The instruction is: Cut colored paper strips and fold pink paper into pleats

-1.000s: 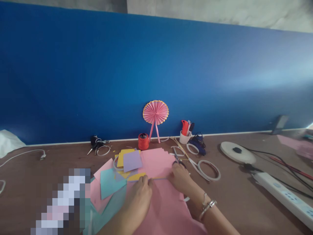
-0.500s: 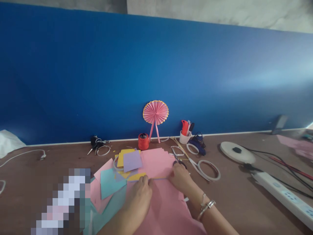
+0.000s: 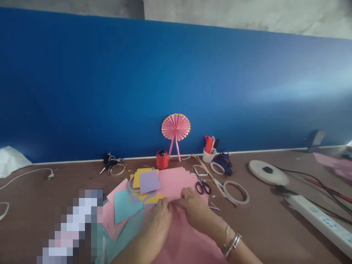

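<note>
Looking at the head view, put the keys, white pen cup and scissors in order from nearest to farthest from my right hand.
From your right hand:
1. Scissors: just beyond, slightly right.
2. White pen cup: farther back, slightly right.
3. Keys: back left.

Pink paper (image 3: 183, 234) — plain, broad — lies under both hands (image 3: 160, 216).

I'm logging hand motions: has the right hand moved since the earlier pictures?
Yes: leftward, toward the left hand. Against the white cup, the right hand now lies farther left, uncovering the scissors it partly hid.
</note>
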{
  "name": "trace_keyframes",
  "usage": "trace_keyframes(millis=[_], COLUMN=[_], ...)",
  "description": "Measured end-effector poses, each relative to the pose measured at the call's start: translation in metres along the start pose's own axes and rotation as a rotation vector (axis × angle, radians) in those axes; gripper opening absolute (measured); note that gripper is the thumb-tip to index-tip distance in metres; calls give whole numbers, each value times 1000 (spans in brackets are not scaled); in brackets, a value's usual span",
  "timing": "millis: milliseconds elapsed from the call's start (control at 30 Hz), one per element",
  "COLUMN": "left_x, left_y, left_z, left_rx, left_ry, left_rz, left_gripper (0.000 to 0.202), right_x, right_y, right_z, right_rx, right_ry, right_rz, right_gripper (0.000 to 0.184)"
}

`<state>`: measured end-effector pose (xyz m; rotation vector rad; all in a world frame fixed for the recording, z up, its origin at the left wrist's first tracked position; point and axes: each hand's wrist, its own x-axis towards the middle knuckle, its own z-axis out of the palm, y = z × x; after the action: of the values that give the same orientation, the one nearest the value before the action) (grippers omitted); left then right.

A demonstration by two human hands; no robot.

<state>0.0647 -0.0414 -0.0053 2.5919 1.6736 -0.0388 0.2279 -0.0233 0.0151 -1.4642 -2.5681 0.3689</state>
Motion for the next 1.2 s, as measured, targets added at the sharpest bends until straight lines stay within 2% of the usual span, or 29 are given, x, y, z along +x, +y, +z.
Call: trace_keyframes(millis=[100, 200, 367, 500, 567, 633, 700, 767, 833, 900, 967, 1067, 1200], left_x=[0, -2, -3, -2, -1, -2, -2, -2, 0, 4, 9, 16, 21], left_y=[0, -1, -3, -1, 1, 1, 0, -4, -11, -20, -33, -53, -72], left_z=[-1, -5, -11, -17, -19, -21, -22, -24, -25, -25, -22, -11, 0], left_rx=[-12, -28, -3, 23, -4, -36, -75, -158, -268, -317, -250, -69, -77], left_ry=[-19, -34, -27, -128, -156, -161, -143, -104, -32, 94, 269, 477, 478], left_rz=[-3, 27, 54, 64, 34, -15, -40, -52, -67, -109, -169, -235, -204], left_gripper=[36, 34, 46, 54, 49, 44, 41, 37, 31, 25, 23, 42, 28], right_x=[-4, -8, -17, -17, -12, -5, 1, 5, 7, 8, 8, 8, 7], right_y=[-14, -16, -3, 13, 20, 28, 36, 46, 55, 61, 65, 65, 63], right_z=[-1, -3, -5, -16, -24, -29, -29, -24, -16, -9, -5, -6, -11], right_rx=[-74, -111, -150, -164, -165, -161, -154, -141, -131, -128, -136, -160, -108], right_ry=[-30, -53, -68, -119, -145, -52, 137, 270, 258, 216, 193, 179, 226], right_rz=[30, 59, 122, 209, 291, 403, 467, 498, 564, 611, 638, 668, 695], right_gripper=[43, 46, 46, 39, 30, 28, 29, 27, 25, 24, 25, 25, 25])
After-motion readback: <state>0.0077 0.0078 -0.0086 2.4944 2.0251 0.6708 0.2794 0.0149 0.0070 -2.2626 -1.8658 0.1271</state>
